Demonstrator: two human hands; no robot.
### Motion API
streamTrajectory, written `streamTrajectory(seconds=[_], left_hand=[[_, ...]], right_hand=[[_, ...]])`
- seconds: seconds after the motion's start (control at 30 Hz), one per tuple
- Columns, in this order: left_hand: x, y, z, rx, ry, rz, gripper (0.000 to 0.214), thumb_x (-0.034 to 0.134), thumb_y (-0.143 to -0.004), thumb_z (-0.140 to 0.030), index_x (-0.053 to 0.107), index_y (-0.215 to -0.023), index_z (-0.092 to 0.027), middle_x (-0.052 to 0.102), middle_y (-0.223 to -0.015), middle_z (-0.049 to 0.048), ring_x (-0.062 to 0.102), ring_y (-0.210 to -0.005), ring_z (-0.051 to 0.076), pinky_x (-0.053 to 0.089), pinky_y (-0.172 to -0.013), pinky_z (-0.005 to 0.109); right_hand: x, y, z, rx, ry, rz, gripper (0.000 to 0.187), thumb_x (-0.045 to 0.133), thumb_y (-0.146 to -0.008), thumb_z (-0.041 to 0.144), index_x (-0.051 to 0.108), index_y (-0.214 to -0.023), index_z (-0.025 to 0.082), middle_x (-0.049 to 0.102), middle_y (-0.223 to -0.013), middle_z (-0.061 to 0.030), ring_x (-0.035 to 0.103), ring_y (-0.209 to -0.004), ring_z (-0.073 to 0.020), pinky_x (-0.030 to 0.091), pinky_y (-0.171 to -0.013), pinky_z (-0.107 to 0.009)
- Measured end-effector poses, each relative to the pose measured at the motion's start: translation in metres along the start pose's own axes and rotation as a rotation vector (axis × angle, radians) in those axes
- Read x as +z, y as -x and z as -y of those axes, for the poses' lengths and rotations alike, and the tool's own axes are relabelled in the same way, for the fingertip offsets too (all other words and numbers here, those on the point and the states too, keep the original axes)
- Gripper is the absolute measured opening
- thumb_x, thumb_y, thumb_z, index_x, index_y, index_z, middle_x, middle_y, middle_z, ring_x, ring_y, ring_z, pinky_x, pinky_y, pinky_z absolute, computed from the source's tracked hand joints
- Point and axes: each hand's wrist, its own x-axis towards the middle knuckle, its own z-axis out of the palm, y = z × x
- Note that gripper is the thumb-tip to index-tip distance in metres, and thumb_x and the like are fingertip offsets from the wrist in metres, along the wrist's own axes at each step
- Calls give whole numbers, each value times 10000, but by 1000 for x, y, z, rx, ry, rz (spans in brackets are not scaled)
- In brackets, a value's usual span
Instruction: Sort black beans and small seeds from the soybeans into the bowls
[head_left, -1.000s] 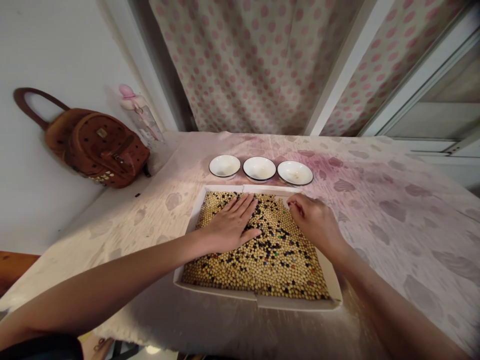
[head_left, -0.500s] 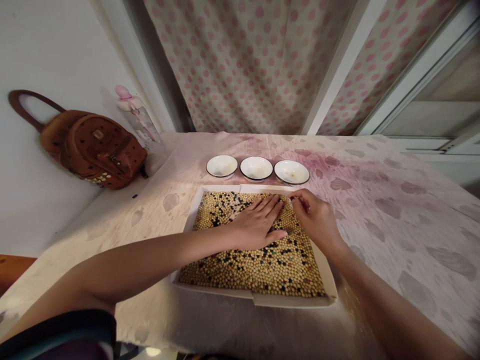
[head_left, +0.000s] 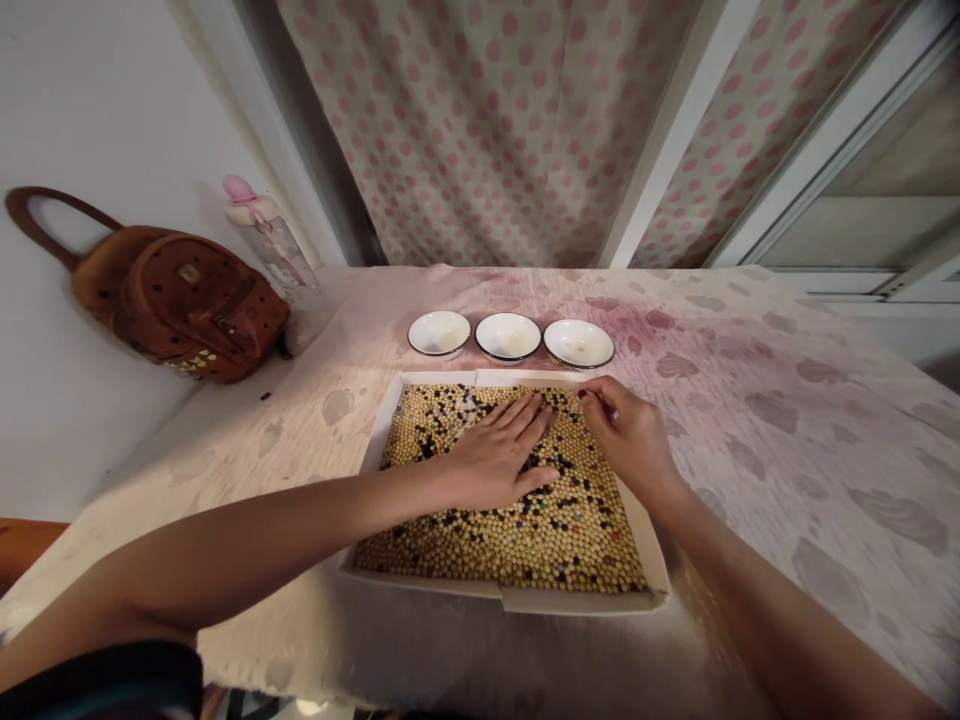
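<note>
A shallow white cardboard tray [head_left: 510, 598] lies on the table, filled with a single layer of pale yellow soybeans [head_left: 517, 555]. Black beans and a few coloured beads [head_left: 559, 530] are mixed among them. My left hand [head_left: 499, 455] rests flat on the beans in the tray's upper middle, fingers apart and holding nothing. My right hand [head_left: 622, 435] is at the tray's far right corner, its fingertips pinched together over the beans. Whether anything small sits between those fingertips is hidden.
Three small white bowls with dark rims [head_left: 508, 337] stand in a row beyond the tray, on a stained floral tablecloth [head_left: 765, 470]. A brown studded backpack [head_left: 187, 310] and a pink-capped bottle [head_left: 268, 240] stand at the left wall. A polka-dot curtain [head_left: 487, 130] hangs behind.
My left hand has slid rightward across the beans, uncovering more of the tray's far left. My right hand has barely moved. The view has shifted slightly.
</note>
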Motion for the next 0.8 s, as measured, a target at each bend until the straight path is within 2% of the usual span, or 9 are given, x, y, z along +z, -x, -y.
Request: streamTrajectory(seconds=[0.13,0.4,0.53,0.7,0.8], left_hand=[[1,3,0,-1,-6,4,867,116,-1033,-686,30,-1646,-80,-93,-1700,130,-89,-1579,255,17,-1309,439],[4,-20,-8,29,-16,-19,929,117,-1019,-711,65,-1630,-14,-48,-1699,190,-88,-1577,279,2,-1307,435],[5,-16,-9,58,-19,-17,897,92,-1026,-693,68,-1634,-35,-56,-1703,171,-72,-1580,274,14,-1309,436],[2,-12,-2,-28,-41,-19,934,109,-1013,-717,39,-1631,-20,-96,-1693,169,-139,-1568,280,-5,-1305,455],[1,-11,-3,14,-38,-8,920,115,-1013,-718,46,-1637,-44,-70,-1701,154,-110,-1574,271,-8,-1305,448]], right_hand=[[0,0,0,3,-4,5,220,484,-948,335,664,-943,208,698,-750,-18,610,-617,-161,423,-626,-291],[1,0,-3,-15,5,-3,221,478,-948,330,661,-945,207,706,-767,-30,621,-633,-171,422,-632,-295],[1,0,-3,-25,10,-5,222,474,-950,329,660,-943,208,702,-762,-28,629,-642,-172,428,-638,-293],[1,0,-2,-18,20,-14,226,472,-947,327,663,-950,206,682,-731,-20,607,-607,-163,410,-616,-290],[1,0,-2,-10,6,-8,234,472,-954,344,659,-936,205,674,-716,-18,596,-592,-160,411,-606,-288]])
